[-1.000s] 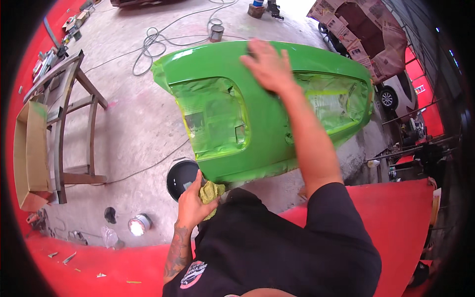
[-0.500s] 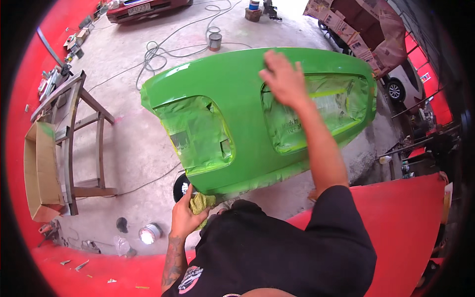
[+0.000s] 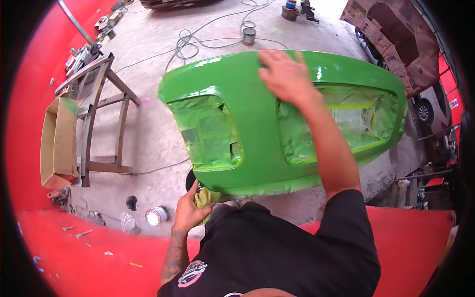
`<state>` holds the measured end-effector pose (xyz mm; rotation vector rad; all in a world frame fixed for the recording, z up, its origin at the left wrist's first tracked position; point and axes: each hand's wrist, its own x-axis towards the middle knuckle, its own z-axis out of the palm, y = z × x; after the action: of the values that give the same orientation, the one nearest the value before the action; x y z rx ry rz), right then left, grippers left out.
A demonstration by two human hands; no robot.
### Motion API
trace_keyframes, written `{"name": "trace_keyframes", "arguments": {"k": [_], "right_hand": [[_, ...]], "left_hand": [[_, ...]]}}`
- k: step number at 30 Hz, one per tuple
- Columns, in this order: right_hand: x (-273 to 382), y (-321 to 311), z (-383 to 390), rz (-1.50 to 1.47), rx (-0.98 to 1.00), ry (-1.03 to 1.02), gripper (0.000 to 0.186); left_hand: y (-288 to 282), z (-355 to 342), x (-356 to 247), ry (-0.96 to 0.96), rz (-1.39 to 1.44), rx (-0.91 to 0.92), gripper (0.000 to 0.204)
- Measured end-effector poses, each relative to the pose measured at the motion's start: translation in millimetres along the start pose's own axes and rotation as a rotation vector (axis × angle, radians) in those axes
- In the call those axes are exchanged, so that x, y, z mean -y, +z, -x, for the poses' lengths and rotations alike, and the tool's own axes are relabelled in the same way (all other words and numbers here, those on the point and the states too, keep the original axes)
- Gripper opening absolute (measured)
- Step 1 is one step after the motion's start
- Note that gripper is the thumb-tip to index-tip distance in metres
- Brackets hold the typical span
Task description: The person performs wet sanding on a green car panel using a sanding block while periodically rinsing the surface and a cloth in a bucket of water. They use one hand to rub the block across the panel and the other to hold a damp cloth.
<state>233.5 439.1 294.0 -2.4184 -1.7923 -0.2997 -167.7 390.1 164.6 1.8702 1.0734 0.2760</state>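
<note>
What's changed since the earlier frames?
Against the green panel, the right hand shifted rightward, then a little back left. The view shifted too. Nothing was newly gripped or let go: the left hand still holds the yellow-green cloth by the panel's lower left corner.

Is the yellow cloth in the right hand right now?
No, the left hand holds the yellow cloth, while the right hand is spread, without a cloth showing, over the green panel.

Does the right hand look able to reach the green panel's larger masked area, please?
Most likely yes: the right hand is just beside the masked area, and nothing appears to lie between them.
</note>
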Motion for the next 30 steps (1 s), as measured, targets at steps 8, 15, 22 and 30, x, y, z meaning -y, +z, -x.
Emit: {"name": "trace_keyframes", "arguments": {"k": [8, 15, 22, 30], "right_hand": [[45, -9, 9, -0.028, 0.064, -0.017, 0.054], [203, -20, 7, -0.667, 0.078, -0.314, 0.056], [364, 77, 73, -1.074, 0.48, 0.013, 0.057], [424, 166, 155, -0.998, 0.701, 0.431, 0.056]], "left_hand": [[-36, -9, 0, 0.093, -0.129, 0.192, 0.081], [-106, -10, 86, 0.068, -0.016, 0.064, 0.072], [-199, -57, 292, -0.418, 0.408, 0.229, 0.048], [-235, -112, 384, -0.664, 0.374, 0.352, 0.045]]}}
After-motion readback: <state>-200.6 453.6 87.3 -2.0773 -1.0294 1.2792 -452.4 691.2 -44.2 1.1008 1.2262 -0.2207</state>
